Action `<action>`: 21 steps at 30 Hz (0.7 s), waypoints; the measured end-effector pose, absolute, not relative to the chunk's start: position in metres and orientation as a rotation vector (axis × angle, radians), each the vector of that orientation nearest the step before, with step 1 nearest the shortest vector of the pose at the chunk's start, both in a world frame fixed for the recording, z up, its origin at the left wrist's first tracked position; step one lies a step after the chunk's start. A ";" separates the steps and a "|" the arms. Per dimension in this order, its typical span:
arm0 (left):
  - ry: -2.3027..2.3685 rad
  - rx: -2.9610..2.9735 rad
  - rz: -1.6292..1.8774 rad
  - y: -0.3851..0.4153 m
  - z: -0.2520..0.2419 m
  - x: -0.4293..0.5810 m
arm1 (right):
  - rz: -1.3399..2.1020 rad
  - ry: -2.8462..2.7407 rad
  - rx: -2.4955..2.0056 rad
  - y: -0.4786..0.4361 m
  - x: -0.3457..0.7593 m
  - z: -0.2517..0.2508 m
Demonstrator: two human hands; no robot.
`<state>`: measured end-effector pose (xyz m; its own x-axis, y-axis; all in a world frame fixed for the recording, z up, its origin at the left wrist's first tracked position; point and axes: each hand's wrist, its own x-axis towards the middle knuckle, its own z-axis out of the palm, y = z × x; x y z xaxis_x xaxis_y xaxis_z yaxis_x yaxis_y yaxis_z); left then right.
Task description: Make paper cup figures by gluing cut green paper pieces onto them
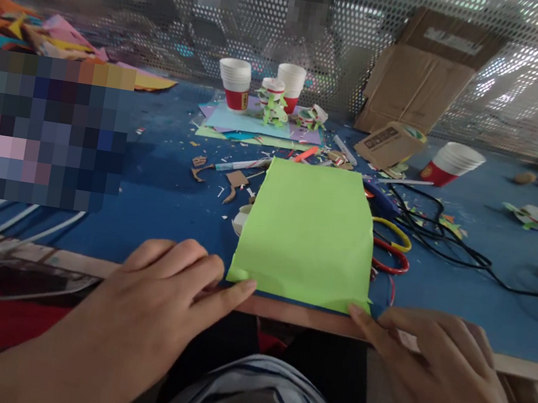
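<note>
A sheet of bright green paper [312,231] lies in front of me, reaching the table's near edge, with its long sides slightly curled. My left hand [168,301] is at its near left corner, thumb on the near edge and the other fingers curled in. At the near right corner, my right hand [436,368] has its thumb against the paper and its fingers bent. Both hands grip the sheet along its near edge; the undersides of the fingers are hidden. Red- and yellow-handled scissors [392,257] stick out from beneath its right side.
Stacked paper cups [233,82] and small green-trimmed cup crafts [273,104] stand behind on coloured sheets. A blue glue gun [383,200] trails a black cable [464,247]. Cardboard [414,75] leans on the perforated screen. Paper scraps lie around; white cables [6,230] cross the left edge.
</note>
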<state>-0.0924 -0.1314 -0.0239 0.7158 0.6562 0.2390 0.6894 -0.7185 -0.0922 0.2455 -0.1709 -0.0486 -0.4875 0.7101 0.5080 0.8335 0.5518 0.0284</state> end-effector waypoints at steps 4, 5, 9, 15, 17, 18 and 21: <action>-1.202 -2.661 -0.175 -0.136 -0.022 -0.105 | -0.379 -2.327 -1.243 -0.172 0.250 -0.053; -1.216 -2.653 -0.144 -0.137 -0.022 -0.107 | -0.388 -2.325 -1.235 -0.173 0.252 -0.055; -1.232 -2.650 -0.101 -0.140 -0.019 -0.106 | -0.368 -2.318 -1.239 -0.176 0.260 -0.059; -1.198 -2.722 -0.179 -0.140 -0.025 -0.105 | -0.154 -2.164 -1.373 -0.169 0.260 -0.060; -1.196 -2.740 -0.222 -0.140 -0.027 -0.106 | -0.066 -2.097 -1.429 -0.163 0.257 -0.060; -1.197 -2.745 -0.243 -0.141 -0.028 -0.106 | -0.025 -2.072 -1.450 -0.160 0.255 -0.059; -1.186 -2.747 -0.274 -0.141 -0.028 -0.105 | 0.110 -2.018 -1.448 -0.154 0.251 -0.056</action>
